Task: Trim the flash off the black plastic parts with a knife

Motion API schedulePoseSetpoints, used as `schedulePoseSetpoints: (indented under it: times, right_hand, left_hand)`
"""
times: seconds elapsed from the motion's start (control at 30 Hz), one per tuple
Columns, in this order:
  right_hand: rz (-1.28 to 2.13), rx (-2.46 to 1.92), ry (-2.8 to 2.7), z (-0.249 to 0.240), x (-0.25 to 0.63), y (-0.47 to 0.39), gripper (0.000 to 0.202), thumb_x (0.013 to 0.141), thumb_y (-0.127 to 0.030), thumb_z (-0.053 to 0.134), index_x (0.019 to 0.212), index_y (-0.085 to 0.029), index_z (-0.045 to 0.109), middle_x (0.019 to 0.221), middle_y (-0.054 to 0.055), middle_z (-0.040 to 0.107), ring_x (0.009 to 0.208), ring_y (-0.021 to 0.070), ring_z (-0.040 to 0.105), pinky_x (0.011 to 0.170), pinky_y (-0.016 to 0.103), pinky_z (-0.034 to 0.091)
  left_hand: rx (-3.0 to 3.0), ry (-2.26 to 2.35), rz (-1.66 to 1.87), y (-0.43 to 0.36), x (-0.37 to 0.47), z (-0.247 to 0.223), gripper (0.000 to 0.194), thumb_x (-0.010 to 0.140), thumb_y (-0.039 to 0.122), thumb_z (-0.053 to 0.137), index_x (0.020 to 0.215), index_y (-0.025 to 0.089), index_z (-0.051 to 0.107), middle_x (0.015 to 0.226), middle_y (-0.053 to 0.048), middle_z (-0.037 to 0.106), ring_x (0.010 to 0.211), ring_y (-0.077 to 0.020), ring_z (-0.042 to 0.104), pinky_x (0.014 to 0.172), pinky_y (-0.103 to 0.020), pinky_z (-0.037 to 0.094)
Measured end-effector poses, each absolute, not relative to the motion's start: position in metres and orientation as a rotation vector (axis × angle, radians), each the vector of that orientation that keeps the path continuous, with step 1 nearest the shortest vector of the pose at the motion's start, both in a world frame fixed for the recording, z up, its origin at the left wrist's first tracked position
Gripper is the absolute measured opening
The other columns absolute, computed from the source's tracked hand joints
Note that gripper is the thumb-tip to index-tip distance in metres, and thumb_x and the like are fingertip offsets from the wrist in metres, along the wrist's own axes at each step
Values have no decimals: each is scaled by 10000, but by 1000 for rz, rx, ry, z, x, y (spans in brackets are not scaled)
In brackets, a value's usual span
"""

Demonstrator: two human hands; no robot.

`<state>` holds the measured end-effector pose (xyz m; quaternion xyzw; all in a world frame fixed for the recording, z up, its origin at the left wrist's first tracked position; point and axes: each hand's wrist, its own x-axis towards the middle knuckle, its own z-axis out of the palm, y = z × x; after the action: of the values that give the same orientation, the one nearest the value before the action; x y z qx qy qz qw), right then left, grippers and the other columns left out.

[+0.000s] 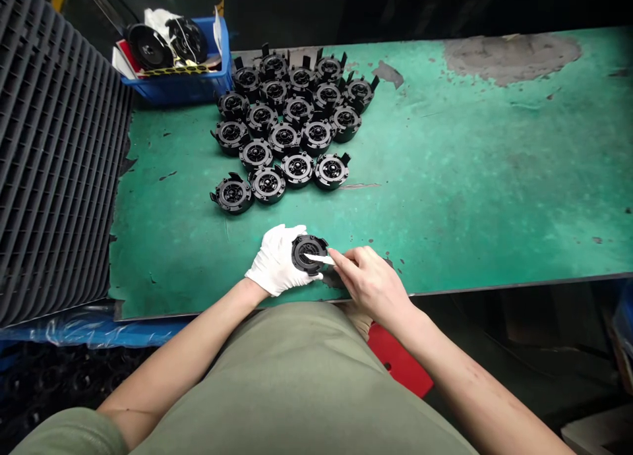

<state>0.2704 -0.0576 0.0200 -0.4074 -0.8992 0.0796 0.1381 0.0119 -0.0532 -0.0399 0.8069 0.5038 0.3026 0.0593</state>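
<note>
My left hand [280,262], in a white glove, is wrapped around the side of a round black plastic part [301,247] just above the front of the green table. The part's ringed face is turned up toward me. Bare and closed, my right hand [372,278] grips a knife with a pale, pointed blade [319,259]. The blade lies across the part's face, its tip near the centre; whether it touches the plastic I cannot tell. The knife's handle is hidden inside my fingers.
Several similar black parts [284,137] stand grouped on the green table [475,178]. At the back left is a blue bin [198,86] with mixed items. A tall stack of grey trays [54,151] borders the left side. Something red [400,363] shows below the table's front edge.
</note>
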Motion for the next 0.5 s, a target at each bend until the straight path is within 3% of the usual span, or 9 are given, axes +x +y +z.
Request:
schedulePoseSetpoints:
  times: [0.27,0.5]
  right_hand:
    - [176,-1165,-2685,19,273,-46,312,1105,-181,535,1377,-171,687,961,85,643,804,224,461,735,369,407]
    - [263,-1179,-2668,18,277,-36,325,1112,-193,496,1382,-191,677,999,97,644,833,226,491,737,360,425]
  left_hand:
    - [2379,1514,851,-52,12,-38,934,774,820,771,1406,162,571,1271,-177,733,1149,-371,730,1081,-522,561]
    - [2286,1575,773,-55,11,-45,1168,701,858,796,1547,122,467,1301,-213,716,1230,-441,688,1095,-582,541]
